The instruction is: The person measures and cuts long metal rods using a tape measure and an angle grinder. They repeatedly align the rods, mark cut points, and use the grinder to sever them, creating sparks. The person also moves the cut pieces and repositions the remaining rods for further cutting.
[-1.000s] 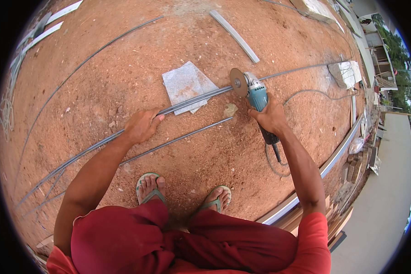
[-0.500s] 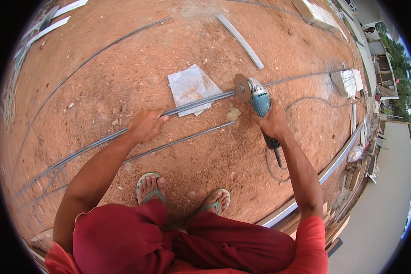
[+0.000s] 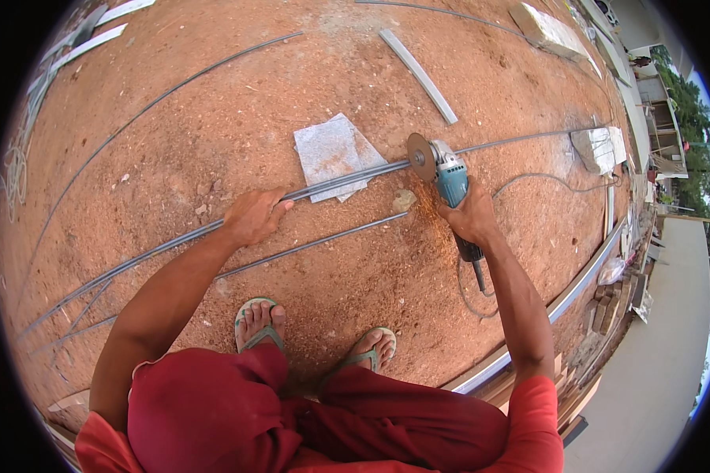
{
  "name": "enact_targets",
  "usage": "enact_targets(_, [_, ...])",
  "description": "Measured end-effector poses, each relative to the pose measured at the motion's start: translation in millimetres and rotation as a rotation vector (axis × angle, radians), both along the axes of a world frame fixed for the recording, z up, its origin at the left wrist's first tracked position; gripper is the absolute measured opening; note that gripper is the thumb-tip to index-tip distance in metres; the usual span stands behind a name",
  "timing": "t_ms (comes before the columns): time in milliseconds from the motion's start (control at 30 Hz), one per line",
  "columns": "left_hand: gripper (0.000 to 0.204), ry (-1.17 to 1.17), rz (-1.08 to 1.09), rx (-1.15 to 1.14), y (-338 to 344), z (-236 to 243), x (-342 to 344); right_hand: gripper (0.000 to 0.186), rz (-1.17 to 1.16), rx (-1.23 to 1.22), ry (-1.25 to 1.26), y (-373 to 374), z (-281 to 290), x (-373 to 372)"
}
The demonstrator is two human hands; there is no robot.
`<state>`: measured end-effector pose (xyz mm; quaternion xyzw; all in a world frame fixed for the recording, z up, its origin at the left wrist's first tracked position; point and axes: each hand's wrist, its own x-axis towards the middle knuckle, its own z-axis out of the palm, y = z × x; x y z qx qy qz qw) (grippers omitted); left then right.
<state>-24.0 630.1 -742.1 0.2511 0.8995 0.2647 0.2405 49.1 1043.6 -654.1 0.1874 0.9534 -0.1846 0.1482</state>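
My left hand (image 3: 256, 217) is closed around a bundle of long grey metal rods (image 3: 339, 181) lying slantwise over the ground. In my right hand (image 3: 471, 211) is a teal angle grinder (image 3: 452, 183), gripped by its body. Its round cutting disc (image 3: 422, 157) stands upright against the rods, just right of the tiles. Orange sparks (image 3: 431, 206) spray from below the disc toward me. Whether the disc has cut into the rods is too small to tell. Under the rods lie two pale grey square tiles (image 3: 323, 150), partly overlapping.
A shorter rod (image 3: 315, 243) lies nearer my sandalled feet. A small stone (image 3: 404, 199) sits by the sparks. The grinder's cord (image 3: 556, 175) loops off right toward a white block (image 3: 594, 150). Beyond are a pale metal strip (image 3: 418, 76) and another block (image 3: 551, 31).
Sparks now fly below the disc, where none showed before. Both hands keep their grips and have barely moved.
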Motion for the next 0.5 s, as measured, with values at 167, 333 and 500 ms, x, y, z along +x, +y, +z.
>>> enact_targets(167, [0.043,0.013,-0.02,-0.029,-0.3,-0.9,-0.9,0.072,-0.001,0.018,0.002,-2.2,1.9,-1.3])
enact_targets(333, [0.044,-0.018,-0.018,-0.044,1.1,0.7,-1.8,0.072,-0.01,0.013,-0.004,0.5,0.3,0.0])
enact_targets(500, [0.045,0.013,-0.016,-0.02,-1.7,-5.1,-1.0,0.073,-0.008,0.006,-0.011,-2.9,3.0,-1.4])
